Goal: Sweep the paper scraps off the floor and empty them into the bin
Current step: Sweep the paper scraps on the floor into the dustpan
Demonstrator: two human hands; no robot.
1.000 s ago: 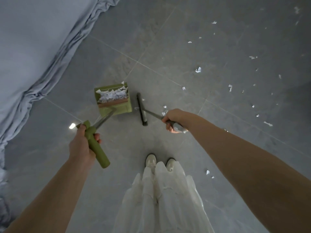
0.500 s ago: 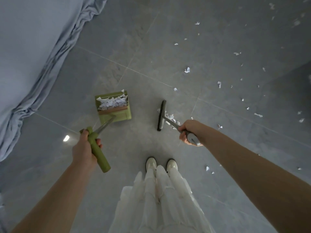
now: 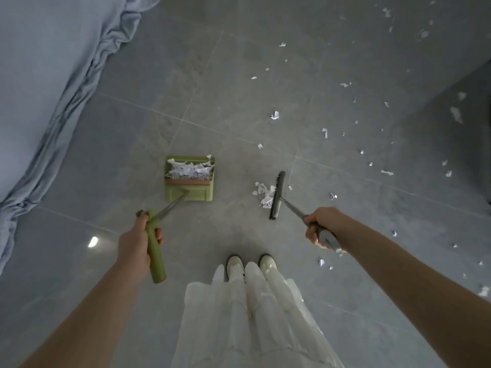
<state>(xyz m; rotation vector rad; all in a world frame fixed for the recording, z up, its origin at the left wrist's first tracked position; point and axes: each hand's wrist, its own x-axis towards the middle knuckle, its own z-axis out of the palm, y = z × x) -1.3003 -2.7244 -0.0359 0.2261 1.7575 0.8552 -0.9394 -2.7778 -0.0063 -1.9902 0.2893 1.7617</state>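
A grey tiled floor (image 3: pixel 239 75) carries a green dustpan (image 3: pixel 189 192) heaped with paper scraps (image 3: pixel 190 168). Right of the dustpan a broom (image 3: pixel 276 195) stands against a small scrap pile (image 3: pixel 263 195). The left hand (image 3: pixel 135 243) grips the dustpan handle, the right hand (image 3: pixel 322 227) the broom handle. No writing is readable

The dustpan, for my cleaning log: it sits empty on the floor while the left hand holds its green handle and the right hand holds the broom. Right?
Not empty. The head view shows the dustpan already holding paper scraps. The rest stands: left hand holds its green handle, right hand holds the broom.
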